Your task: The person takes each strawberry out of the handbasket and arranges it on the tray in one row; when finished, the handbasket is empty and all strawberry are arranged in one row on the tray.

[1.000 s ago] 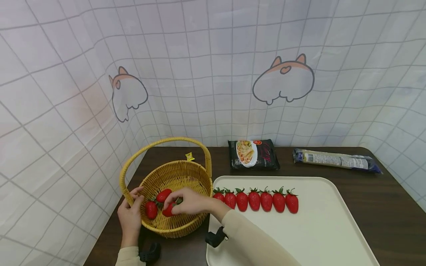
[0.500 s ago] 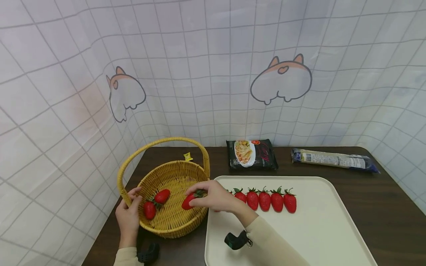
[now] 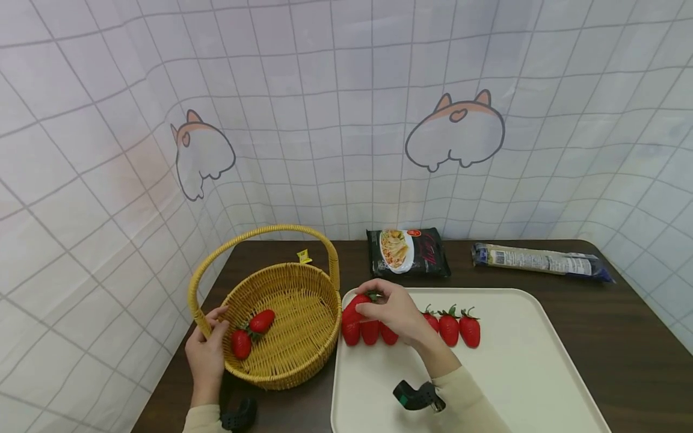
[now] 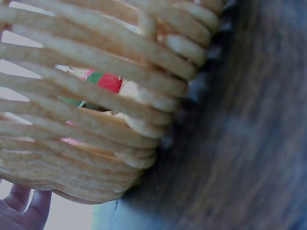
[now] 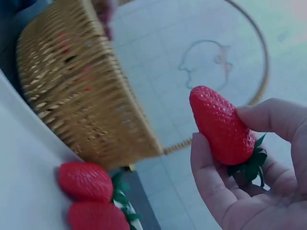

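Observation:
My right hand point(image 3: 397, 311) pinches a red strawberry point(image 5: 220, 124) between thumb and fingers, its green leaves toward the palm. In the head view it hangs over the left end of a strawberry row point(image 3: 470, 332) on the cream tray point(image 3: 520, 379), partly covering that row. At the left, my left hand point(image 3: 208, 355) grips the yellow wicker basket point(image 3: 292, 377) by its rim beside the handle's base. Two strawberries point(image 3: 241, 344) lie inside the basket at its left. Through the weave, the left wrist view gives glimpses of red and green.
Behind the tray lies a black food packet point(image 3: 408, 252), and a long wrapped package point(image 3: 541, 262) is at the back right. A small yellow packet point(image 3: 304, 257) sits behind the basket, whose tall handle point(image 3: 281, 228) arches above it. The dark tabletop point(image 3: 644, 343) meets a grid-patterned curtain.
My right hand has carried the strawberry out of the basket, rightward to above the tray's left end. My left hand has stayed on the basket rim.

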A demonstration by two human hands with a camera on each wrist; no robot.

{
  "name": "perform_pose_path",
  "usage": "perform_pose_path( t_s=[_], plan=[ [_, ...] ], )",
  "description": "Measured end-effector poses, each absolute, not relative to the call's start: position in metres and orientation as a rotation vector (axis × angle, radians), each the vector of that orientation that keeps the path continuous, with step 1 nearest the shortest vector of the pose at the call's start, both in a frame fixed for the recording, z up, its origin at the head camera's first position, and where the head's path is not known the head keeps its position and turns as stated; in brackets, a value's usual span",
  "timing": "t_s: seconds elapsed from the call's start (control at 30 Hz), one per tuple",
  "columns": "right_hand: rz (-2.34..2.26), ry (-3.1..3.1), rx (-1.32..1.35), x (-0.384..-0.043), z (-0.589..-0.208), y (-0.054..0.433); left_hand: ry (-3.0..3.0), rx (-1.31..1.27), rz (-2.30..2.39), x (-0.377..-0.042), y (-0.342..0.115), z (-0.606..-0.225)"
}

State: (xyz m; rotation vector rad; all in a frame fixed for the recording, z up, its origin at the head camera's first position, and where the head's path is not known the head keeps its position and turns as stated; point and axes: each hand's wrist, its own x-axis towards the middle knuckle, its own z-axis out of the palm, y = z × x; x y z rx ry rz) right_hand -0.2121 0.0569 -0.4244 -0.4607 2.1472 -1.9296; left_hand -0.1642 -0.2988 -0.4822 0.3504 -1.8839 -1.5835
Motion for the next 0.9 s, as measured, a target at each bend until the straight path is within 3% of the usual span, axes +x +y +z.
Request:
perform_pose_path(
  t_s=[0.47, 0.9],
  plan=[
    [-2.185, 1.951, -0.176, -0.225, -0.428, 0.105, -1.882, 0.363, -1.577, -0.165, -0.299, -0.483],
    [-2.194, 1.987, -0.179, -0.229, -0.425, 0.148, -1.871, 0.316, -1.595, -0.164, -0.3, -0.483]
  ],
)
